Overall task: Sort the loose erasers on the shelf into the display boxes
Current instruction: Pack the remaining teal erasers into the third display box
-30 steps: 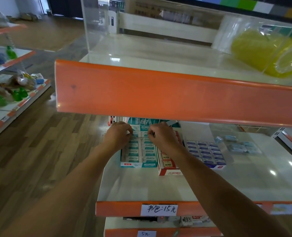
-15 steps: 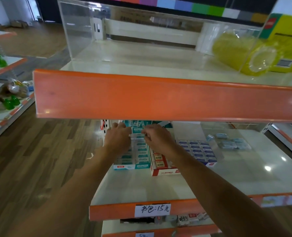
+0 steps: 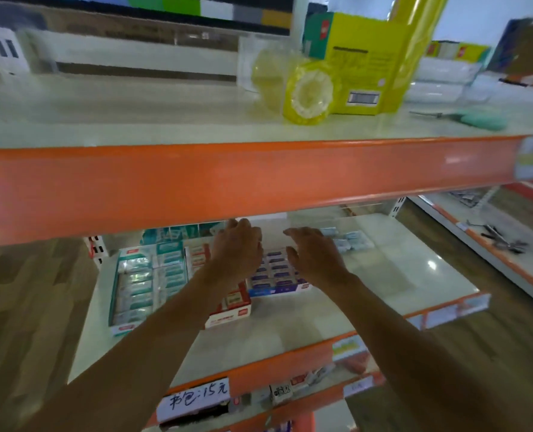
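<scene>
Orange shelf lip [image 3: 259, 179] low before the display boxes [image 3: 134, 285]

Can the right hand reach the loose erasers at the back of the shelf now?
Probably yes. The right hand hovers open just beside the loose erasers, under the upper shelf, and nothing visible lies between them.

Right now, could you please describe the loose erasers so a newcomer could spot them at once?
Look at the white shelf below the wide orange rail. Right of the blue box, just beyond the right hand, lie the loose erasers: pale blue packets, the only ones unboxed.
</scene>
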{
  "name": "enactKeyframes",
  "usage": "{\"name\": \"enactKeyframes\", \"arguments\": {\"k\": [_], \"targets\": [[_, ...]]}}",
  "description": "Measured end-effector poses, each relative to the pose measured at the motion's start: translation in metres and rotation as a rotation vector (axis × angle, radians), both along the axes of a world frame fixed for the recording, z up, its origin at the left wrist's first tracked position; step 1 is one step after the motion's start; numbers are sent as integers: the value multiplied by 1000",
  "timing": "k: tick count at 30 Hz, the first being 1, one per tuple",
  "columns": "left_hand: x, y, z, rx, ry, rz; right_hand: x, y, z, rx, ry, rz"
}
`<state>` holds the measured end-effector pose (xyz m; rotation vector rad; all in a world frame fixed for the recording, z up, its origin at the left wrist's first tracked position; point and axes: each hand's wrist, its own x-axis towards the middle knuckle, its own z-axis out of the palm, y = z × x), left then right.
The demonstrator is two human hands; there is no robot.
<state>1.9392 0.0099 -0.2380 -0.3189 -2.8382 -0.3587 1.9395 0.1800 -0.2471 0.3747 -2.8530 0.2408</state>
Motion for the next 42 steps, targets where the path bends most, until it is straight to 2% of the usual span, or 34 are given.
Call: {"name": "enactKeyframes", "arguments": {"k": [5,14,21,30,33,37,42], "targets": [[-10,58,5,-20,-5,-108,2,56,-5,-38,25,-86],[-34,140,-1,-66,-36,-189,-14,137,-24,-15,-106,-186],[-52,174,-21,-76,-190,-255,-26,163,-43,-1,-216,-142],[-61,191,-29,-94,-233,-167,-44,178,-44,35,-89,-94],[-64,193,-29,-90,-213,-151,-49,180,-45,-20,-80,-75],[-60,193,-32,-107,-170,-156,-51,180,-47,29,-26,-69],[-51,187,-27,35,-142,-132,-49,178,-45,-77,18,-74]]}}
